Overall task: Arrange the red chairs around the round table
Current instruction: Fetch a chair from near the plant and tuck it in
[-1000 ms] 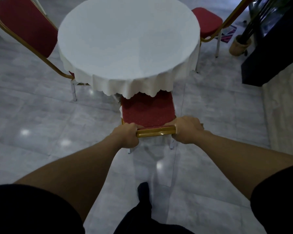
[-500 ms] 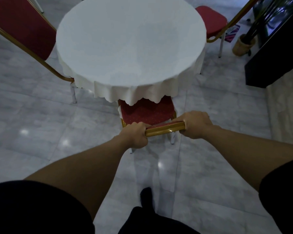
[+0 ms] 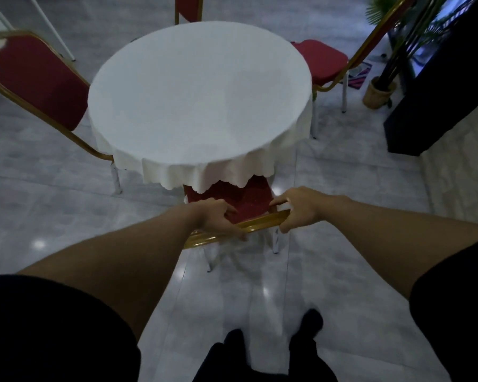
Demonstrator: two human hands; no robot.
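A round table (image 3: pixel 199 97) under a white scalloped cloth fills the middle of the head view. Directly in front of me a red chair (image 3: pixel 246 201) with a gold frame is tucked under the table's near edge; most of its seat is hidden by the cloth. My left hand (image 3: pixel 218 216) and my right hand (image 3: pixel 298 208) both grip the gold top rail of its back, the fingers loosely curled. A second red chair (image 3: pixel 36 78) stands at the table's left, a third (image 3: pixel 323 60) at the right, and a fourth chair back (image 3: pixel 188 8) shows beyond the far side.
A potted plant in a woven basket (image 3: pixel 378 92) and a dark cabinet (image 3: pixel 439 86) stand at the right. White metal legs (image 3: pixel 50 26) show at the far left. My feet (image 3: pixel 307 334) are on the glossy grey tiled floor behind the chair.
The near chair has slid further under the table, so less of its seat shows. My hands' fingers have loosened on the rail. The view has tilted up, showing the far chair.
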